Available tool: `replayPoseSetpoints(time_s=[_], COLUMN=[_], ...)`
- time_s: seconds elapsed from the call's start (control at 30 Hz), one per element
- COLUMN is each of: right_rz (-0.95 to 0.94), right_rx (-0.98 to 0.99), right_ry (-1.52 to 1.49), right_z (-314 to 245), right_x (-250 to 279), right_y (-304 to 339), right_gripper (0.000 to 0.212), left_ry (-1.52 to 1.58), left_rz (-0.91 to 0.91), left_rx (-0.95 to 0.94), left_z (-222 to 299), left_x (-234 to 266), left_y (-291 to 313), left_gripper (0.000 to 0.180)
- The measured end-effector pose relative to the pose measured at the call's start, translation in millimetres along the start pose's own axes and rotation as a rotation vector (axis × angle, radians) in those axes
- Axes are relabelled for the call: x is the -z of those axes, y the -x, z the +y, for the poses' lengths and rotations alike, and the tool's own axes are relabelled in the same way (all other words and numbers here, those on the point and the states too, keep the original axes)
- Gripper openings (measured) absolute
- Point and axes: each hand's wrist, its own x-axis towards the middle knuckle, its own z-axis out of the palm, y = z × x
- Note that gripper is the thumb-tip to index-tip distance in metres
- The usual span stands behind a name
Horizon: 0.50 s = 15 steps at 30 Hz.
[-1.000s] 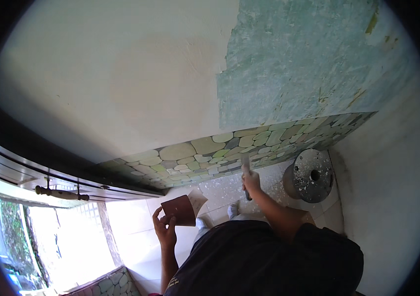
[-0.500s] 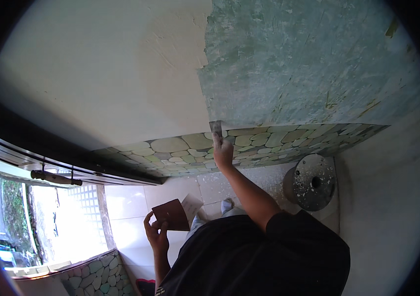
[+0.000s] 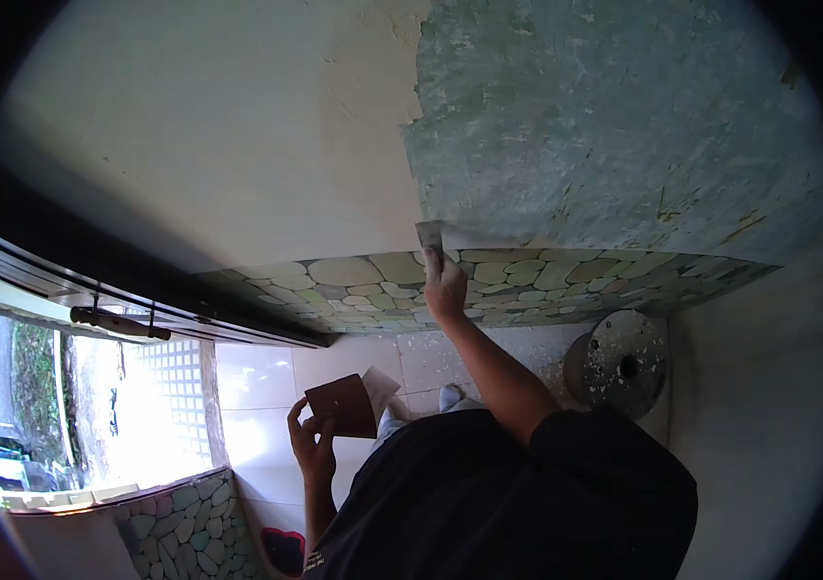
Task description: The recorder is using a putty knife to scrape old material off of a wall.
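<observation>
Right hand [image 3: 446,292]: grip closed round a scraper [image 3: 429,235], set low where cream coating [image 3: 237,145] meets green patch [image 3: 547,126], just above stone band [image 3: 518,275]. Left hand [image 3: 313,447]: grip pinching brown sheet [image 3: 344,406] over floor tiles [image 3: 255,440].

1. A loose black fabric T-shirt [image 3: 508,493] fills the lower centre of the frame.
2. Its wide, short right sleeve [image 3: 590,435] is plain black.
3. Small pale lettering [image 3: 315,561] marks the shirt near the bottom edge.
4. Pale grey legwear [image 3: 388,425] and a rounded light-grey foot covering [image 3: 450,395] show at lower centre.
5. Left hand [image 3: 311,447] and right hand [image 3: 445,292] are bare.
</observation>
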Motion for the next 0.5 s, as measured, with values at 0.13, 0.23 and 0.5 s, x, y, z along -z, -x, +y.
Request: replayPoseSetpoints(time_s=[0.13, 0.23, 0.5], right_rz=[-0.092, -0.107, -0.082], right_rx=[-0.061, -0.140, -0.015], right_ry=[0.192, 0.229, 0.087], right_z=[34, 41, 20], right_x=[13, 11, 11], right_y=[22, 12, 14], right_gripper=[0.053, 0.053, 0.050], left_ry=[-0.166, 0.068, 0.000], left_rz=[0.020, -0.009, 0.002], left_rx=[-0.167, 0.042, -0.048], left_z=[-20, -13, -24], left_x=[5, 2, 11], left_y=[-6, -7, -16], left_gripper=[0.040, 0.022, 0.019])
